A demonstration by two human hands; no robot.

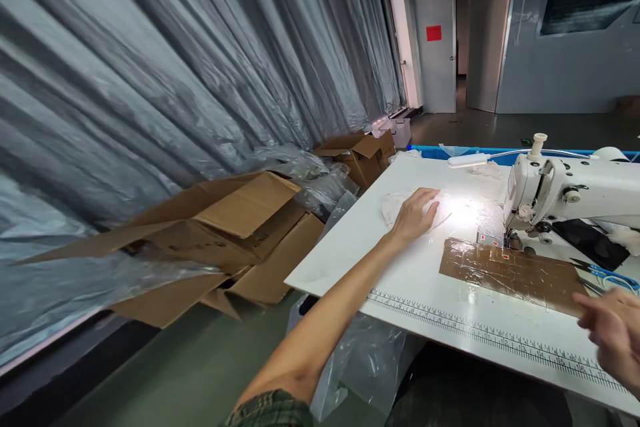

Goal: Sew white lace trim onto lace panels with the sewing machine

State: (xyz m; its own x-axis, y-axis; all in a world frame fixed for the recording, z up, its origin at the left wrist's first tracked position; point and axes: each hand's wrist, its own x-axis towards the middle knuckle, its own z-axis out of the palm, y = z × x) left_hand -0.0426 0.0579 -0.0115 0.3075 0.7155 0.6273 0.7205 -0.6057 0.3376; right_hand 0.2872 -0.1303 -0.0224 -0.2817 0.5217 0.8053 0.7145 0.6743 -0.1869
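Observation:
My left hand [416, 215] lies over a thin white piece of fabric [393, 208] on the sewing table, fingers stretched forward and thumb apart. The bright lamp glare just right of it washes out part of the cloth. At the right edge my right hand [616, 330] hovers over the table's front, partly out of view and slightly blurred. Its fingers are curled, and what they hold, if anything, is hidden. The white sewing machine [560, 190] stands beyond, its needle area over a metal plate [490, 239]. Blue-handled scissors [613, 273] lie behind my right hand.
Brown tape [515, 273] covers part of the white tabletop [345, 253], and a printed ruler [475, 330] runs along its front edge. Black cloth [593, 243] lies under the machine arm. Open cardboard boxes [250, 207] and plastic sheeting [325, 177] are on the left.

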